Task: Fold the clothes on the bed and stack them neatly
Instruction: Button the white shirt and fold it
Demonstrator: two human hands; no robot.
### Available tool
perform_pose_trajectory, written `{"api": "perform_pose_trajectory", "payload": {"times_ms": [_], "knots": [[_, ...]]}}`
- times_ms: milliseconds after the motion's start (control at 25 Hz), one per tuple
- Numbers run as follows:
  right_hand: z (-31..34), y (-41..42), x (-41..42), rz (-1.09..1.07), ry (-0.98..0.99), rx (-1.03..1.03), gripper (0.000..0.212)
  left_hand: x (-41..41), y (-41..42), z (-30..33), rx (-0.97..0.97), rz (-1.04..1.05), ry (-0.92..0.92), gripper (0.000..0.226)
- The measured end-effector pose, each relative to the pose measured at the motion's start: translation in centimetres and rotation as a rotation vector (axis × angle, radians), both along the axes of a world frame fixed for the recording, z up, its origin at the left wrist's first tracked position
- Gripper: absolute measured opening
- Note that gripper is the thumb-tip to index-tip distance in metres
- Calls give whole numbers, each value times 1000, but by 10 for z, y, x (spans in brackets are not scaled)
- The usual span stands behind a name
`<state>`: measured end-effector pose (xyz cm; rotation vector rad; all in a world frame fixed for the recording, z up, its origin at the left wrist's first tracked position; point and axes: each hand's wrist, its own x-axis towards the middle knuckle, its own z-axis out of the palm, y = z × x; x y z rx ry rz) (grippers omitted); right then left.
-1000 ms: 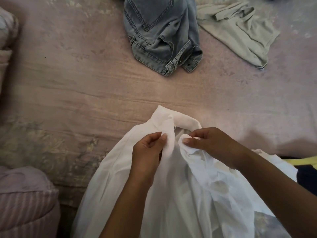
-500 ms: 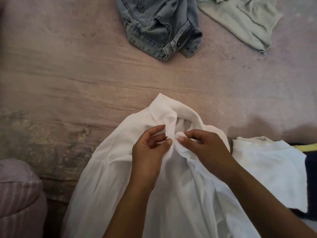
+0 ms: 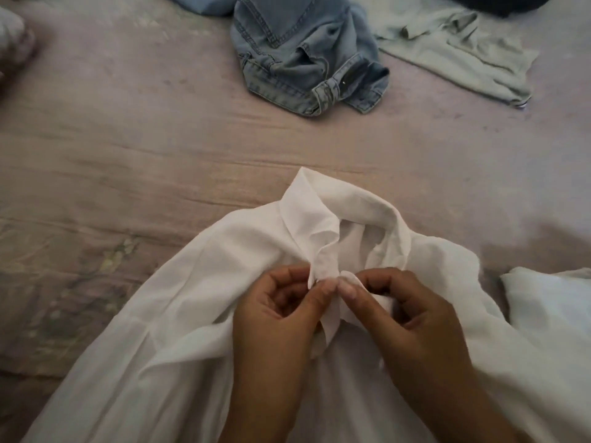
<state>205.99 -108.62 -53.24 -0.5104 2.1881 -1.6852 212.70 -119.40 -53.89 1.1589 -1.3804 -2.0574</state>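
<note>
Both hands (image 3: 345,318) pinch white shirt (image 3: 179,314) front below collar.

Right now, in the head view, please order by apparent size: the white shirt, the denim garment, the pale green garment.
1. white shirt, largest, though nearest the camera.
2-3. denim garment and pale green garment look alike; both are cut off at the top, so unranked.

The bed (image 3: 144,148) wears a creased mauve cover. A white shirt (image 3: 192,314) lies at its near edge, another white piece (image 3: 550,302) beside it toward the right; crumpled jeans (image 3: 303,55) and a pale green garment (image 3: 463,49) sit toward the far edge
</note>
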Motion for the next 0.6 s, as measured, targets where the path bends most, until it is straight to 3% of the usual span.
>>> {"api": "perform_pose_trajectory", "payload": {"times_ms": [160, 360, 600], "knots": [[-1, 4, -7, 53, 118, -17, 15, 0, -9, 1, -86, -46, 103, 21], [9, 4, -14, 151, -7, -60, 18, 3, -15, 17, -171, -66, 139, 39], [17, 14, -6, 165, 90, -18, 30, 20, 2, 23, -268, -158, 61, 18]]}}
